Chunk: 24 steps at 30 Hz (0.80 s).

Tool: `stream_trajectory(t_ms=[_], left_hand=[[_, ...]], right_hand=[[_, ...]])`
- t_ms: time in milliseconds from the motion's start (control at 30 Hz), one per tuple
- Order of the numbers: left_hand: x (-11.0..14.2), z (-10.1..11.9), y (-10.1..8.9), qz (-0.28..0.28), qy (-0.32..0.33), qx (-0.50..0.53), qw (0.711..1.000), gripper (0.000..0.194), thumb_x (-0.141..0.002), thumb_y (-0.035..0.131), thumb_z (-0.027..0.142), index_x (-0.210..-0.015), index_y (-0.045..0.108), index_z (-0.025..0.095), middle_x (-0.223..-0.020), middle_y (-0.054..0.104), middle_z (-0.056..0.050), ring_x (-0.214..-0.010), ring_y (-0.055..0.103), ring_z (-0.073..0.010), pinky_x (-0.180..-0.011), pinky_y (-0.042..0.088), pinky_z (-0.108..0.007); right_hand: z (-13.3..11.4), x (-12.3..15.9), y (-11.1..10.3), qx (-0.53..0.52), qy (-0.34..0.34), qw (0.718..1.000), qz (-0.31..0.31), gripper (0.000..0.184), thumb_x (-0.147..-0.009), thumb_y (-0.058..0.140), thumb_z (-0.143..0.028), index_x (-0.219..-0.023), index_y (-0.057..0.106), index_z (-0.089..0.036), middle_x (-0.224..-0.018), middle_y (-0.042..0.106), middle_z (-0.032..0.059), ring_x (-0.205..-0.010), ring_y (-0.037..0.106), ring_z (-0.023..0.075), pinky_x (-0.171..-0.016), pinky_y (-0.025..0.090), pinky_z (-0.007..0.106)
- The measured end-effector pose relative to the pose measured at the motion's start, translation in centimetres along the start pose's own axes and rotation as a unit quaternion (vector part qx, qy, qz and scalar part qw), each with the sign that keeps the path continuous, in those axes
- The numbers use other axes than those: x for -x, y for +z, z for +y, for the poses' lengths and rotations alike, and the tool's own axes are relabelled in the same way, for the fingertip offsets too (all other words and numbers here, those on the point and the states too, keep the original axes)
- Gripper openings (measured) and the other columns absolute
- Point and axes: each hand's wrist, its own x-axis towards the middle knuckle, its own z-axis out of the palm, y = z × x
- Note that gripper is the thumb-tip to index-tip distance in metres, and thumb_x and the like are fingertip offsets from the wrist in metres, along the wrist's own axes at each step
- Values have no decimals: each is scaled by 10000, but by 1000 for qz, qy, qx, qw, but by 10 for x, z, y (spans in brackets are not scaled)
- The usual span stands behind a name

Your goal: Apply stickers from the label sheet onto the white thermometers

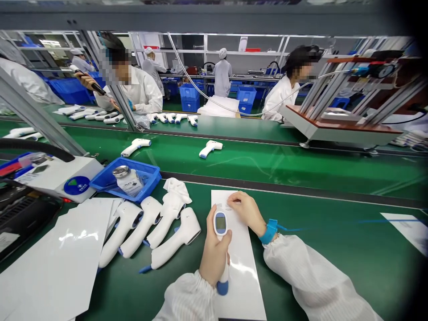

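Note:
My left hand [216, 249] is wrapped around a white infrared thermometer [221, 223], its small grey screen facing up and its blue-tipped handle pointing towards me. Beneath it lies a long glossy white sheet [245, 276] with small dark print near its top. At that print, my right hand [246, 211] has thumb and finger pinched together; anything between the fingertips is too small to make out. A blue wrist strap [270, 231] circles the right wrist. Left of my hands several more thermometers [177, 238] lie in a row, one with a white cloth [177, 189] on its head.
A blue tray [152, 178] holds a metal-capped bottle [129, 178]. White sheets [67, 258] are stacked at left beside a white device [63, 178]. Beyond the bench edge, two thermometers [211, 148] lie on a green conveyor belt [261, 165]. Co-workers [142, 89] sit across it, near a fixture [341, 125].

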Motion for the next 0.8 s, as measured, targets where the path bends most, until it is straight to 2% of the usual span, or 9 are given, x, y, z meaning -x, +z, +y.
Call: stream_trajectory(t_ms=[167, 300, 400, 467, 500, 567, 633, 700, 800], left_hand=[[-2, -4, -1, 2, 4, 17, 1000, 731, -878, 524, 288, -1493, 131, 317, -662, 469, 66, -389, 342, -65, -359, 372, -170], [-3, -9, -4, -7, 28, 35, 999, 724, -863, 560, 295, -1482, 188, 339, -1079, 600, -60, -491, 475, -73, -381, 392, -179], [-3, -10, -6, 12, 76, 3, 997, 667, -861, 565, 239, -1463, 285, 305, -1401, 471, -84, -943, 635, -190, -719, 539, -259], [-4, -10, -6, 19, 117, -27, 993, 630, -856, 589, 219, -1437, 352, 278, -1494, 389, -47, -1298, 459, -240, -1037, 412, -318], [-3, -9, -6, 17, 128, -35, 991, 631, -849, 609, 227, -1430, 368, 272, -1514, 368, -37, -1360, 387, -244, -1091, 357, -324], [-3, -7, -5, 5, 114, -33, 993, 674, -830, 643, 268, -1439, 353, 275, -1511, 372, -59, -1253, 507, -249, -977, 466, -308], [-1, -4, -3, -8, 73, -19, 997, 726, -817, 640, 276, -1460, 304, 295, -1469, 414, -99, -852, 664, -178, -612, 542, -246], [0, -2, -1, -17, 39, -6, 999, 759, -803, 602, 215, -1471, 256, 318, -1428, 450, -113, -548, 576, -75, -377, 412, -194], [1, 1, 0, -17, 27, -2, 999, 791, -767, 542, 123, -1470, 247, 332, -1451, 428, -98, -495, 521, -37, -334, 354, -170]], right_hand=[[-14, 18, -11, 23, -69, 997, -33, 109, -772, 587, -140, -695, 597, -216, -878, 672, 47, -891, 609, 228, -833, 470, 385], [-37, 58, -38, -2, -147, 979, -144, 138, -793, 560, -103, -732, 582, -225, -895, 669, 35, -820, 622, 187, -738, 484, 321], [-60, 75, -60, -115, -86, 952, -269, 154, -758, 601, -77, -715, 583, -224, -824, 660, -3, -750, 627, 146, -700, 498, 265], [-72, 75, -69, -181, -34, 930, -318, 141, -743, 636, -89, -699, 596, -217, -805, 658, -12, -723, 624, 135, -676, 501, 247], [-76, 72, -70, -194, -19, 928, -316, 128, -745, 643, -101, -697, 606, -214, -818, 657, -8, -724, 620, 134, -665, 497, 245], [-80, 62, -68, -179, -12, 949, -259, 112, -752, 646, -117, -692, 628, -211, -883, 648, 8, -780, 614, 143, -691, 487, 257], [-79, 51, -62, -146, -26, 971, -189, 111, -750, 650, -123, -686, 642, -213, -957, 633, 21, -867, 604, 161, -765, 477, 284], [-77, 41, -57, -136, -35, 979, -149, 102, -746, 655, -133, -687, 644, -215, -988, 628, 26, -917, 600, 174, -825, 469, 309], [-76, 32, -52, -153, -35, 977, -145, 93, -745, 635, -133, -694, 634, -211, -958, 652, 24, -907, 619, 178, -833, 477, 319]])
